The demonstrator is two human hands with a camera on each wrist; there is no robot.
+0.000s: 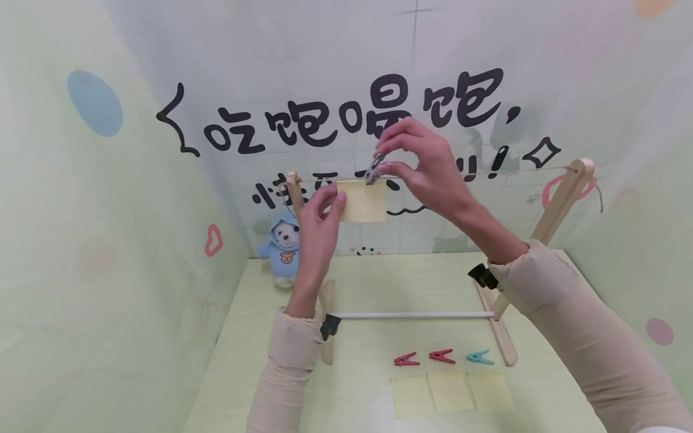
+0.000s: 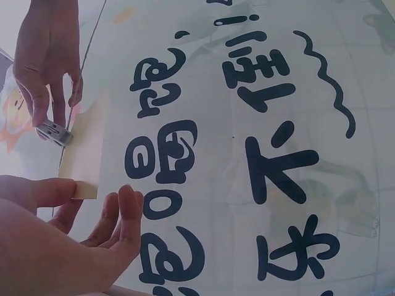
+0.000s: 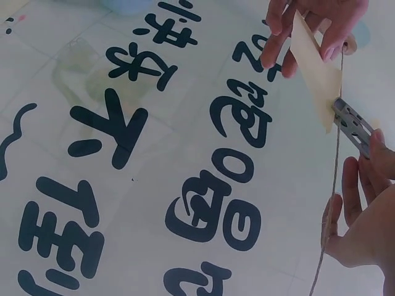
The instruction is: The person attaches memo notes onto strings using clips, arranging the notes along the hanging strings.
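Observation:
A pale yellow paper note [image 1: 364,202] hangs at a thin string [image 3: 334,203] stretched between two wooden posts. My left hand [image 1: 319,225] pinches the note's left edge between thumb and finger, as the left wrist view also shows. From above, my right hand [image 1: 428,165] pinches a grey clothespin [image 1: 373,169] between thumb and fingers. The clothespin's tip is at the note's top edge, over the string, in the right wrist view. In the left wrist view, the clothespin [image 2: 54,132] points toward the note [image 2: 86,151].
Red clothespins [image 1: 407,359] and a blue clothespin [image 1: 480,357] lie on the table [image 1: 357,385] in a row above three yellow notes [image 1: 450,392]. A white crossbar [image 1: 414,315] joins the stand's feet. A plush toy [image 1: 284,249] in blue sits behind the left post [image 1: 295,191]; the right post [image 1: 563,201] leans outward.

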